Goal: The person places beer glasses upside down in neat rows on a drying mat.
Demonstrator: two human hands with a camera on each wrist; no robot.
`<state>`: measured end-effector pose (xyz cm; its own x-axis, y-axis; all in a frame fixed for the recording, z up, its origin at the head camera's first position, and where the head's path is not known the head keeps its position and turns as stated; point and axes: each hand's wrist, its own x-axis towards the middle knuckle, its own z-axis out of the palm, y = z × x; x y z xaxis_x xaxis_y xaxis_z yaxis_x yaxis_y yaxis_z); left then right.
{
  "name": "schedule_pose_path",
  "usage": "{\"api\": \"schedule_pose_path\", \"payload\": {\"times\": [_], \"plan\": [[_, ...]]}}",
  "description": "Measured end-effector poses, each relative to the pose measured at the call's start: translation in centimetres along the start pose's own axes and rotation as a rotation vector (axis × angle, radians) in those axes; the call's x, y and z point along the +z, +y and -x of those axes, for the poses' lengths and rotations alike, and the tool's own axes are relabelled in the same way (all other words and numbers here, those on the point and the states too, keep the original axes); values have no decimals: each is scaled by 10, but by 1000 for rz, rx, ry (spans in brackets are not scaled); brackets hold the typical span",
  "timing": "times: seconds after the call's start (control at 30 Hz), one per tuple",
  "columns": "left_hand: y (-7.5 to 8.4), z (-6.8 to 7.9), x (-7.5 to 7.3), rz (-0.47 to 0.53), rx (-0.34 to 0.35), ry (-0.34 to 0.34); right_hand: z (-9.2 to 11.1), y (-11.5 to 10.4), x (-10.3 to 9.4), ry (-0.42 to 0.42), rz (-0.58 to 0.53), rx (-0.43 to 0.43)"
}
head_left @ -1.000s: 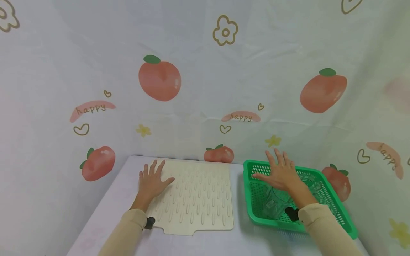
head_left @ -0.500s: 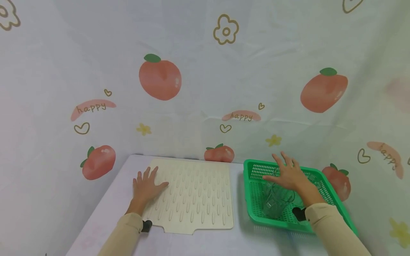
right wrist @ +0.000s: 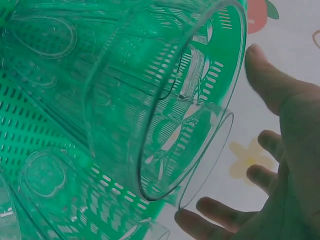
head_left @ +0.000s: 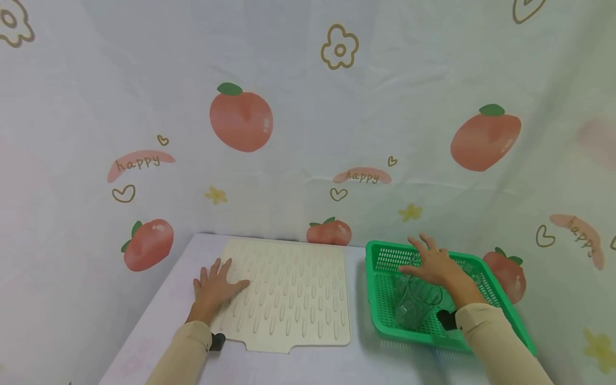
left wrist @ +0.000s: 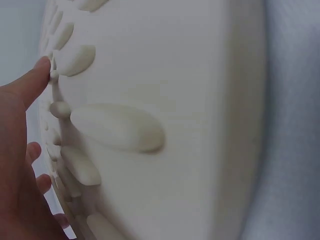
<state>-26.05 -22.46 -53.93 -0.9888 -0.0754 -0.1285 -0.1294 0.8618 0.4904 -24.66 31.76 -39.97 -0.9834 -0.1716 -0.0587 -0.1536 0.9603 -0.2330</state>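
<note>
A cream board (head_left: 300,299) with rows of raised oval ridges lies flat at the left. My left hand (head_left: 212,291) is spread over its left edge, thumb and fingertips right at the ridged surface in the left wrist view. To the right, my right hand (head_left: 435,267) hovers above a green perforated basket (head_left: 372,291), fingers apart and slightly bent, holding nothing. Below it stands a clear glass (head_left: 411,310), mouth up. In the right wrist view this glass (right wrist: 120,130) leans close to another, its rim near my fingertips. My forearm and hand hide part of the basket.
More clear glasses (right wrist: 45,175) lie in the basket, some overlapping. Behind everything hangs a white cloth (head_left: 289,203) printed with peaches and flowers. White table surface (head_left: 358,283) shows between board and basket. A black wrist camera (head_left: 446,320) sits below the right hand.
My left hand has slid left and nearer to me along the board's edge. My right hand has shifted right and back, its fingers bending a little more, which uncovers the upright glass.
</note>
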Motion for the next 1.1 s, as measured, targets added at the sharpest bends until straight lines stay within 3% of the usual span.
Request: {"api": "schedule_pose_path", "payload": {"times": [0.43, 0.83, 1.1], "plan": [[-7, -3, 2, -29, 7, -22, -7, 0, -2, -52, 7, 45], [5, 5, -6, -13, 4, -6, -18, 6, 4, -119, 12, 134], [4, 3, -4, -34, -15, 12, -15, 3, -3, -101, -7, 80]]}}
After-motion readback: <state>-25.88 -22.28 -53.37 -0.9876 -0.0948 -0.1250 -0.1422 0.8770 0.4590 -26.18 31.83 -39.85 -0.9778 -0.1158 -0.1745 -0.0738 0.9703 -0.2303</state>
